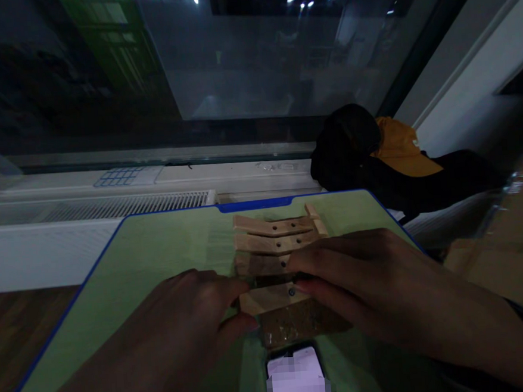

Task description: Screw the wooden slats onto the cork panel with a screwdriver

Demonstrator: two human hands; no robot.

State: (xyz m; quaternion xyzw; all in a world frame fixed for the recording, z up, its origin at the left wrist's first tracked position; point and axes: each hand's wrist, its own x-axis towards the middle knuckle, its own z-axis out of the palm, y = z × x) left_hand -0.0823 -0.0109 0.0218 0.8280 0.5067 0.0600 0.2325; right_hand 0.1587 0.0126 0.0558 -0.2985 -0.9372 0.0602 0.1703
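Several pale wooden strips with drilled holes lie side by side on a green board (166, 244). My left hand (193, 308) has its index finger and thumb closed about the left end of the nearest wooden strip (269, 299). A dark screw head or hole shows in that strip. My right hand (365, 272) presses its fingers on the right part of the strips, with the thumb beside the dark spot. Its fingers cover the right ends of the nearer strips. Farther off lie another wooden strip (256, 242) and a short wooden piece (316, 221).
A brown block (288, 325) wrapped in shiny film sits just in front of the strips. Nearer to me is a phone (296, 370) with a lit screen. Behind the board are a radiator (132, 205), a window sill and an orange cap (404, 147) among dark fabric.
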